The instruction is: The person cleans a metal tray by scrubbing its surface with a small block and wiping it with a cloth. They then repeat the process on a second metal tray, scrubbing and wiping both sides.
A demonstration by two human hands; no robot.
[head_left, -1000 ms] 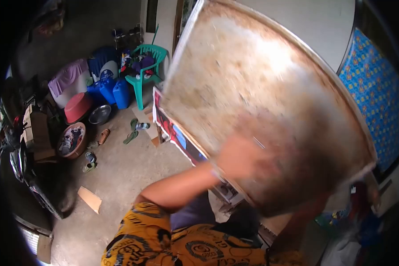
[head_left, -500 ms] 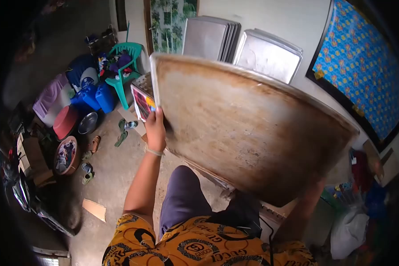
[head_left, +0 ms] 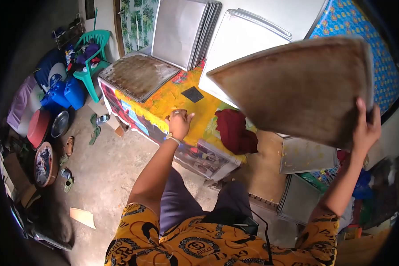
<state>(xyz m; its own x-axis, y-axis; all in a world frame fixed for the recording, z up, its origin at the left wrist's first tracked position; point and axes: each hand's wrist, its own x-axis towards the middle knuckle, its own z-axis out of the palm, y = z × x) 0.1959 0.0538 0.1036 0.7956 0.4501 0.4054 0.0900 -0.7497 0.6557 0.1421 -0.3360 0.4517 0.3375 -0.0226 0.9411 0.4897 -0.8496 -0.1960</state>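
Observation:
My right hand (head_left: 367, 128) grips the lower right edge of a large browned baking tray (head_left: 297, 84) and holds it up, tilted, to the right above the table. My left hand (head_left: 179, 122) is free, fingers spread, hovering over the front of the table with the yellow printed cloth (head_left: 164, 104). On the table's far left corner lies another stained tray (head_left: 138, 75). A dark red cloth (head_left: 235, 131) is bunched on the table near its front edge. A small black square (head_left: 192, 94) rests on the cloth.
Clean metal trays (head_left: 181, 31) lean against the wall behind the table, with a large one (head_left: 239, 48) beside them. More trays (head_left: 307, 155) sit low at the right. A green chair (head_left: 89, 57), blue jugs (head_left: 70, 92), basins and sandals crowd the floor at left.
My left hand let go of the browned tray and dropped toward the table. The tray swung right and up, held by the right hand alone, uncovering the table.

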